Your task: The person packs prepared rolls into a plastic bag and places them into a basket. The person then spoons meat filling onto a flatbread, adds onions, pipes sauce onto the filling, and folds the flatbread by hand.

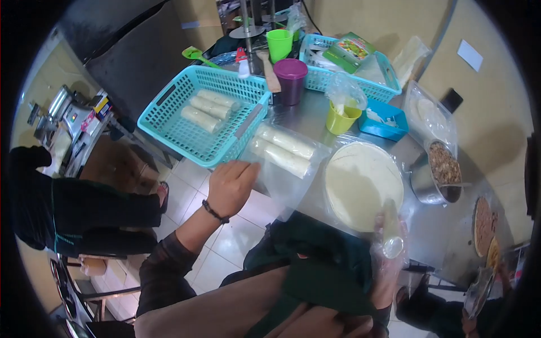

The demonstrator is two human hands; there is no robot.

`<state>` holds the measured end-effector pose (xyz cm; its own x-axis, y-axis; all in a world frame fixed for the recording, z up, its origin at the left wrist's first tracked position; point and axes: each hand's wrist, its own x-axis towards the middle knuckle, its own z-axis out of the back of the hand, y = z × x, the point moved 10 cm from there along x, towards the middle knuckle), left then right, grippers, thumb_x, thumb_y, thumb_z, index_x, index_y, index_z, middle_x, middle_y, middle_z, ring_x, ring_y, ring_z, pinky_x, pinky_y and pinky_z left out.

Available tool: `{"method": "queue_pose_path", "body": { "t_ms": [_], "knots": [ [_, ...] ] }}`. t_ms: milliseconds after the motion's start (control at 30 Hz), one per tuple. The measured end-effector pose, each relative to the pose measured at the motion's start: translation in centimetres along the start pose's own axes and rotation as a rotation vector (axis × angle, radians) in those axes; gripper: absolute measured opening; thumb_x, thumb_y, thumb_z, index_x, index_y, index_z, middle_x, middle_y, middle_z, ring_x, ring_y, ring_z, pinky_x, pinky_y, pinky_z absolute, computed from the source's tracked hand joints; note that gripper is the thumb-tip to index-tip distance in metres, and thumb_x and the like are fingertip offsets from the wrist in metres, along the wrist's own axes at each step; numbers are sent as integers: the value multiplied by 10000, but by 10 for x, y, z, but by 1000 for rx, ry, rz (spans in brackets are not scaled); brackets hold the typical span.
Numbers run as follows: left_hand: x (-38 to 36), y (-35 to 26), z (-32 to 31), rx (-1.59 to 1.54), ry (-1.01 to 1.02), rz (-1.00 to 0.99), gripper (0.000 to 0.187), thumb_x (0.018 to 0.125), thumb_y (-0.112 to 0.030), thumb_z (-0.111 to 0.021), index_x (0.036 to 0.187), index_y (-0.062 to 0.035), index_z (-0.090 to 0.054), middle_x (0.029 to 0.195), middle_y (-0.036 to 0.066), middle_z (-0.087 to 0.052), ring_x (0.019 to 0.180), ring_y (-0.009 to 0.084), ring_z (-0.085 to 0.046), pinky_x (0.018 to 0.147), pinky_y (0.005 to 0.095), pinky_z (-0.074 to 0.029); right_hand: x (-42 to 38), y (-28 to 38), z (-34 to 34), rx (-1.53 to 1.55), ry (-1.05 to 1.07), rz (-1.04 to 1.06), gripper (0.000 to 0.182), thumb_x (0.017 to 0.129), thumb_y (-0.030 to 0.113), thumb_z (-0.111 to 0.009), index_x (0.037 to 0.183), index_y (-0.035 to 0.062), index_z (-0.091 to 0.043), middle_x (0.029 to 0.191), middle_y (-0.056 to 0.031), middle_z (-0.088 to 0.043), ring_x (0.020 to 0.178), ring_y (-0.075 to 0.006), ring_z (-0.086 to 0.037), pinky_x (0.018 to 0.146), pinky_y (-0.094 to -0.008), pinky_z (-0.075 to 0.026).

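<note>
Far left: a person in dark clothes (67, 208) fills the left edge of the frame, a sandalled foot (162, 194) on the pale floor tiles.
Upper left: a machine with coloured buttons (70, 118) sits on a side counter.
Left hand (231, 186): bare, with a dark bead bracelet (214, 212) at the wrist; it lies palm down, fingers together and curled over the near edge of a clear plastic bag (282, 169), pressing on it rather than pinching it.
Clear plastic bag: lies flat on the steel table (307, 115), centre of the frame, with two pale rolled wraps (284, 149) inside, side by side.
Turquoise basket (191, 121): just above the left hand, overhanging the table edge; three more pale rolls (205, 110) lie inside it, toward its upper part.
Top centre: a green cup (279, 44) and a purple lidded tumbler (291, 80) stand between the basket and a second turquoise basket (386, 79), which holds a green packet (352, 49).
Centre right: a yellow-green cup (340, 119) with a bag tucked in it, beside a blue tray (386, 119).
Flat round dough sheet (360, 183): pale, resting on plastic film, right of the bagged rolls.
Right hand (389, 248): covered by a clear plastic glove, lower right of centre, closed around a pale roll (390, 231) at the near edge of the dough sheet.
Far right: a metal bowl of brown filling (444, 169), and a plate of more filling (483, 225) below it.
</note>
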<state>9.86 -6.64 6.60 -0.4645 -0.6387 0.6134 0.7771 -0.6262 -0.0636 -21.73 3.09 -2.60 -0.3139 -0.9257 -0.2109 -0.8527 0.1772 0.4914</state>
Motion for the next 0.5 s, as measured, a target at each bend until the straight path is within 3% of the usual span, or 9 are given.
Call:
{"method": "queue_pose_path", "body": {
  "t_ms": [33,100,133,233,267,333,433,467,500],
  "knots": [
    [18,-9,12,-25,-156,-64,161,720,-64,-593,879,-80,-610,695,51,-556,642,240,-568,553,372,-434,-2,-4,-4,-29,33,-26,353,925,170,-460,1178,-76,-457,1050,-254,-552,968,-290,-584,846,-373,-523],
    [52,-15,17,-84,-189,-48,119,745,-46,-598,861,-61,-616,714,85,-577,648,269,-575,561,371,-449,-9,-6,-16,-16,120,-39,366,922,201,-462,1158,-79,-472,1005,-246,-572,828,-271,-620,719,-325,-554],
    [66,-19,22,-132,-219,-23,78,770,-28,-602,844,-43,-621,734,118,-597,654,298,-582,569,370,-464,-12,-2,-17,-21,115,-25,366,922,201,-462,1158,-79,-472,1005,-246,-572,828,-271,-620,719,-325,-554],
    [99,-43,35,-316,-294,-16,61,782,-30,-591,838,-28,-616,730,132,-593,638,311,-577,575,377,-470,-30,-3,-9,-185,-45,-188,401,896,209,-469,1195,-58,-450,929,-256,-587,676,-256,-629,541,-250,-537],
    [101,-51,32,-334,-291,-27,61,782,-30,-591,838,-28,-616,730,132,-593,638,311,-577,575,377,-470,-37,0,-17,-183,-58,-170,401,896,209,-469,1195,-58,-450,929,-256,-587,676,-256,-629,541,-250,-537],
    [98,-70,18,-327,-201,-18,58,776,-28,-601,831,-24,-615,729,135,-594,623,311,-576,561,375,-466,-52,-25,-62,47,155,-345,530,832,200,-516,1290,-23,-371,894,-276,-585,686,-281,-629,553,-288,-540],
    [73,-95,7,-415,-98,3,108,763,-34,-617,870,-30,-609,712,126,-570,609,305,-568,552,373,-462,-67,-59,-86,-66,311,-597,733,741,178,-582,1374,3,-254,903,-285,-584,691,-320,-627,619,-362,-543],
    [63,-100,5,-466,-65,50,138,759,-38,-621,896,-35,-609,711,123,-560,607,301,-566,549,375,-461,-70,-68,-89,-169,371,-659,708,767,193,-583,1366,-4,-262,917,-273,-591,694,-310,-627,631,-355,-532],
    [51,-104,0,-469,-34,52,301,729,-46,-634,1025,-53,-582,755,124,-542,606,299,-559,538,370,-457,-69,-75,-86,-276,350,-649,657,779,200,-570,1339,-14,-301,890,-250,-591,681,-268,-618,581,-313,-519]
  ]
}}
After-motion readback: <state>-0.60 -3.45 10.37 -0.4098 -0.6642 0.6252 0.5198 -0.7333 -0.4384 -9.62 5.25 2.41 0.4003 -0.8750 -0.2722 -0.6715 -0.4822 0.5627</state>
